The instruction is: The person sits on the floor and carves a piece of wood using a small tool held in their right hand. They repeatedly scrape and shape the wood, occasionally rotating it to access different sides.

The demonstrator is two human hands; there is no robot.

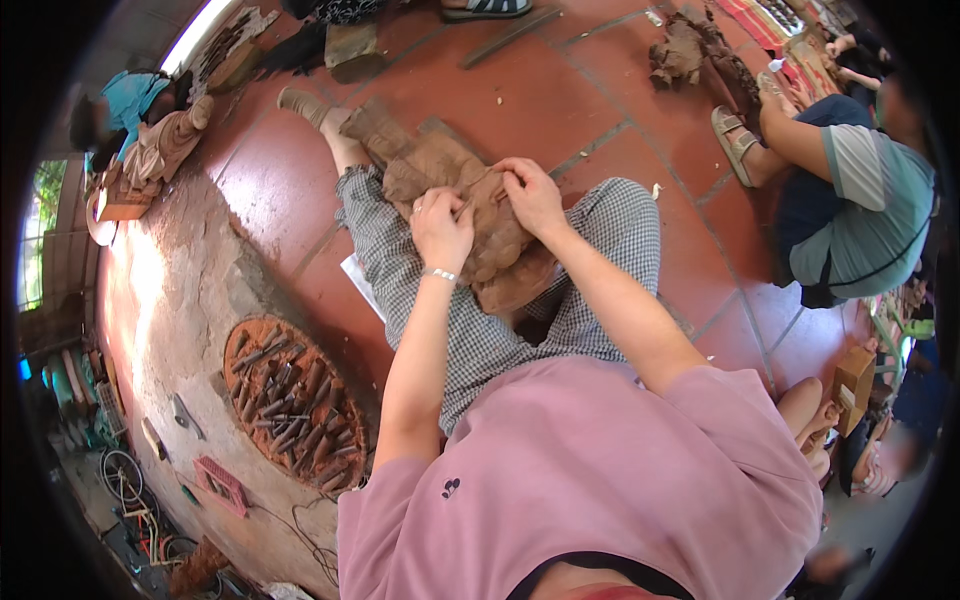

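A brown carved figure [450, 172], apparently wooden, lies tilted across my lap and between my legs. My left hand [443, 230] rests on its middle, fingers curled and thumb pressed against them. On its right side lies my right hand [530, 196], with fingers bent down to the surface. Between the two hands there seems to be something thin, but it is too small to make out. The fingertips of both hands are partly hidden against the carving.
At my left, an oval tray [240, 350] holds many dark chisel-like tools in reddish sawdust. A red plastic basket [220, 485] lies nearby on the concrete. A seated person [860, 200] is at the right, another [135, 110] at the far left. A wood block [352, 52] stands ahead on the tiles.
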